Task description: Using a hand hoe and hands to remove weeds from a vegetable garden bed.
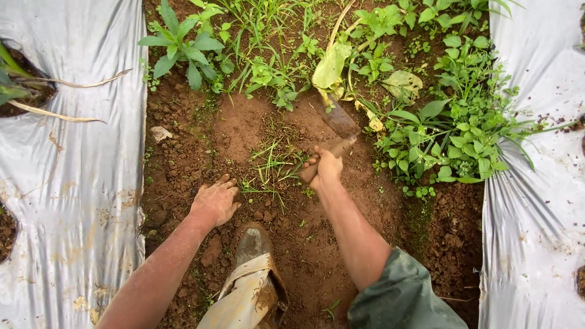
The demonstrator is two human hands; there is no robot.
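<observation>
Weeding the soil strip between the plastic sheets with a hand hoe

Your right hand (326, 167) is clenched around the wooden handle of the hand hoe (335, 125), whose blade sits at the edge of the weeds (451, 128), just beside a yellowing leaf (331, 67). Your left hand (213, 201) lies released, fingers spread flat on the bare soil (244, 125), bracing you. Keep the blade shallow and pull it toward you so roots come up with the loosened grass tuft (271, 164). Mind your muddy boot (253, 244) below, and stay clear of the silver mulch sheets (79, 183) so you don't tear them.
</observation>
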